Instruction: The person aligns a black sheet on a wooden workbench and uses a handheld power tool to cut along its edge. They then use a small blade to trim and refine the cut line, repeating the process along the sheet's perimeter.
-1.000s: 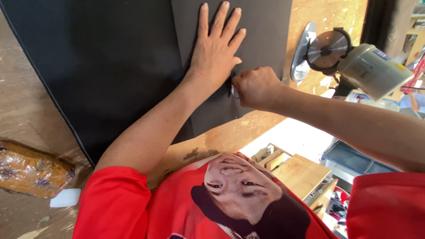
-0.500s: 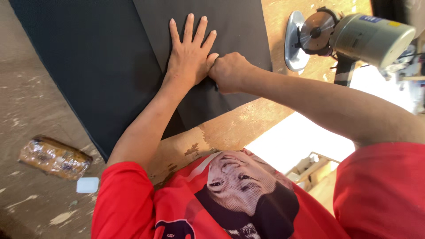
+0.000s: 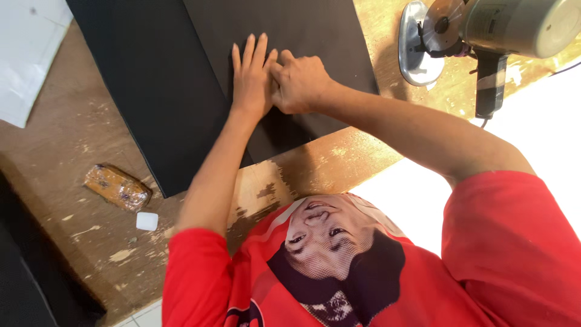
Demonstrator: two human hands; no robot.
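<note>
L hand (image 3: 251, 82) lies flat, fingers spread, on the black sheet (image 3: 302, 36) atop the bench (image 3: 315, 166). R hand (image 3: 302, 82) is curled tight beside it, touching it — can't tell if it grips anything. Rotary cutter (image 3: 484, 30) sits near the sheet's edge.

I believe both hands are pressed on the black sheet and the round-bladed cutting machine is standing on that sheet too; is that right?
Not quite. The head view shows the left hand and the right hand on the black sheet, but the round-bladed cutting machine stands beside the sheet on the bare wooden table, not on it.
</note>
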